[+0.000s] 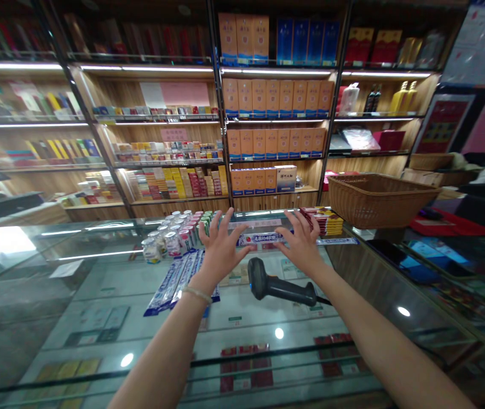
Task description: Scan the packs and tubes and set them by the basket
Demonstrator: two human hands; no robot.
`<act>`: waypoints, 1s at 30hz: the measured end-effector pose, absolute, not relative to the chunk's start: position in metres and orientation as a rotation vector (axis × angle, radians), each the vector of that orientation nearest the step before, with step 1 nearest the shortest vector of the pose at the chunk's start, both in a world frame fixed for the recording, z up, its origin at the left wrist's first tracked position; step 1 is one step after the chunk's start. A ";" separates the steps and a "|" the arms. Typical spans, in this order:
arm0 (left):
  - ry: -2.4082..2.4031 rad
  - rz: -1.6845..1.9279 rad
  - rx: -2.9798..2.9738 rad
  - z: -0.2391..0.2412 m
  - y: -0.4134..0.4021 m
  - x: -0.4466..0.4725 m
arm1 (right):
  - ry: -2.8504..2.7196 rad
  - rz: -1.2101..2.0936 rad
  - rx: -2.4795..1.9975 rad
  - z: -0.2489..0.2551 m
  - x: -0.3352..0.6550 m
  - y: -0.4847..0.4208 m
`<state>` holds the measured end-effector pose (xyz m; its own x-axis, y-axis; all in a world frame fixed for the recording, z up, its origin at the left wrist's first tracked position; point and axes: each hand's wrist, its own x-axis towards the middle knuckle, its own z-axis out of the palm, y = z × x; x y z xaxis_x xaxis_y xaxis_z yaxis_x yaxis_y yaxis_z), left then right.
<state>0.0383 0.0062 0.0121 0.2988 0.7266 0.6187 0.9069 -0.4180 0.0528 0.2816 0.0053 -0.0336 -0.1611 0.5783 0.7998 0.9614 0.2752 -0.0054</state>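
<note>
Both my hands reach forward over a glass counter (97, 295). Between them lies a long blue-and-white packet (263, 238), level above the glass. My left hand (221, 244) has its fingers spread and its thumb touches the packet's left end. The fingers of my right hand (300, 241) are spread too, and its thumb meets the packet's right end. Just below the hands, a black handheld barcode scanner (280, 287) rests on the glass. Several similar blue-and-white packets (174, 281) lie fanned out on the counter beside my left wrist.
Small bottles and cans (174, 233) stand at the counter's back. A stack of red and yellow boxes (325, 220) and a wicker basket (374, 199) sit at the right. Shelves of orange boxes (274, 99) fill the wall behind. Goods show under the glass.
</note>
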 end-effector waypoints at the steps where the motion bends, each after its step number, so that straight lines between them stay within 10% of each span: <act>1: -1.449 -0.809 -2.269 0.012 0.005 0.038 | -1.834 -0.694 -1.385 -0.034 0.281 0.006; 30: -0.988 -1.010 -2.041 -0.011 0.024 0.035 | -1.846 -0.773 -1.274 -0.035 0.281 0.003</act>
<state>0.0348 0.0244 -0.0115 0.4198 0.3365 0.8429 0.8353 -0.5065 -0.2138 0.2814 0.0031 -0.0345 -0.2226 0.4913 0.8421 0.9448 0.3216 0.0621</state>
